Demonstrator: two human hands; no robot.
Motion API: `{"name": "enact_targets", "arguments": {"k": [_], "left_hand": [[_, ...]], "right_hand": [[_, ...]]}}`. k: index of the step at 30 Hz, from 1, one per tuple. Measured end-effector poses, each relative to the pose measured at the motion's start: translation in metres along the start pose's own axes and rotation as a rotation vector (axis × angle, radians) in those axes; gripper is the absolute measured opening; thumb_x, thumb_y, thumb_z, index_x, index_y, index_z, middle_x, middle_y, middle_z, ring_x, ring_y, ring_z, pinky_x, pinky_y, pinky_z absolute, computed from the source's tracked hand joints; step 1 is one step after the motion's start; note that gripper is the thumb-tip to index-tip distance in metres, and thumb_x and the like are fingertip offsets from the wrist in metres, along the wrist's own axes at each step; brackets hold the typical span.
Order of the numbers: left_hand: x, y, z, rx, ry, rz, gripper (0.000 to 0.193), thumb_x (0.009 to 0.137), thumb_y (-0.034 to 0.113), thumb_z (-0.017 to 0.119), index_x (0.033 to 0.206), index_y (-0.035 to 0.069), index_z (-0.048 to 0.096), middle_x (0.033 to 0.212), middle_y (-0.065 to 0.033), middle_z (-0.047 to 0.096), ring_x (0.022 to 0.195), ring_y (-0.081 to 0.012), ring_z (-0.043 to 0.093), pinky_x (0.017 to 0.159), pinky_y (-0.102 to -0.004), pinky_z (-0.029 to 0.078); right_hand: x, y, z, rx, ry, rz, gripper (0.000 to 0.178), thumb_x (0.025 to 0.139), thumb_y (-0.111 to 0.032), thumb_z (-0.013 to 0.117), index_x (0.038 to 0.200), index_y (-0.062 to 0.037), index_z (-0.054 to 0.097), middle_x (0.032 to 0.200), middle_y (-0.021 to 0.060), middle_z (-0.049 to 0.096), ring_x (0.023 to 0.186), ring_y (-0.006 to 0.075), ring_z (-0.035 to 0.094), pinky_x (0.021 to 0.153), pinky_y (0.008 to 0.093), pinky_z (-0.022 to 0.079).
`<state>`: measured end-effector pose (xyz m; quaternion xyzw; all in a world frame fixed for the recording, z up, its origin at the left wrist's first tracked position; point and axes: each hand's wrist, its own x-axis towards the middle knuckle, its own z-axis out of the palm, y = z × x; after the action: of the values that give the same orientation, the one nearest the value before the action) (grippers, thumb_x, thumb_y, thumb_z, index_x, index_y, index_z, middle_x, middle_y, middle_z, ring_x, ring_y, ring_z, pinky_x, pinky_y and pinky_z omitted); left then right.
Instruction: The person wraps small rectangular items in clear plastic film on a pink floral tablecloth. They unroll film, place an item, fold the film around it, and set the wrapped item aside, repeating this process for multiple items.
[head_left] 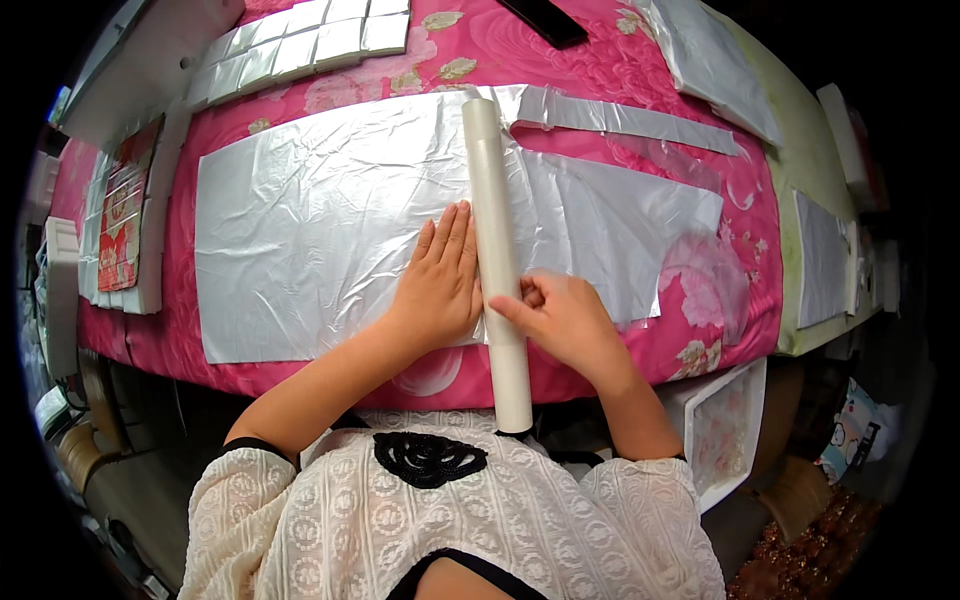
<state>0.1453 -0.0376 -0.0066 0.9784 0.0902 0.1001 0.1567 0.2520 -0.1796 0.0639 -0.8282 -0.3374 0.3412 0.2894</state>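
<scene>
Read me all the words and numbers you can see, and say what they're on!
There are none I can read.
Red packet: it has a printed pattern, but any writing is too small to read.
Cartoon bag: any letters are too blurred to read.
Tube: none seen.
Silver sheet: none seen.

I take this for a small packing workshop, though I can't tell whether it is inside a home. Around my left hand (pixel 440 265) and right hand (pixel 555 315) spreads a pink flowered cloth (pixel 620 75) of a household kind. Beyond my left hand sit rows of silver packets (pixel 300 45), all alike; under it lies a broad silver sheet (pixel 320 230). A pale roll (pixel 485 170) runs between my hands. Below my right hand stands a white bin (pixel 694 425), its contents unclear.
</scene>
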Motion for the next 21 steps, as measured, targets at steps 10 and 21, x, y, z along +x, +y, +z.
{"name": "enact_targets", "arguments": {"k": [10, 21], "left_hand": [[0.002, 0.002, 0.0, 0.019, -0.03, -0.001, 0.061, 0.086, 0.02, 0.035, 0.135, -0.014, 0.025, 0.143, -0.0299, 0.024, 0.136, -0.0396, 0.019, 0.111, -0.0475, 0.011], [0.002, 0.004, -0.005, 0.02, -0.089, -0.037, 0.063, 0.085, 0.022, 0.036, 0.136, -0.013, 0.024, 0.145, -0.0275, 0.022, 0.138, -0.0366, 0.016, 0.112, -0.046, 0.009]], "right_hand": [[0.16, 0.0, -0.012, 1.078, 0.127, -0.136, 0.057, 0.086, -0.021, 0.06, 0.129, 0.0084, 0.037, 0.107, 0.0133, 0.058, 0.094, 0.0206, 0.059, 0.081, 0.0307, 0.046], [0.198, 0.122, -0.177, 1.848, 0.446, -0.296, 0.03, 0.093, -0.019, 0.042, 0.114, 0.0019, 0.048, 0.117, 0.0153, 0.056, 0.105, 0.0314, 0.055, 0.092, 0.0433, 0.045]]}}
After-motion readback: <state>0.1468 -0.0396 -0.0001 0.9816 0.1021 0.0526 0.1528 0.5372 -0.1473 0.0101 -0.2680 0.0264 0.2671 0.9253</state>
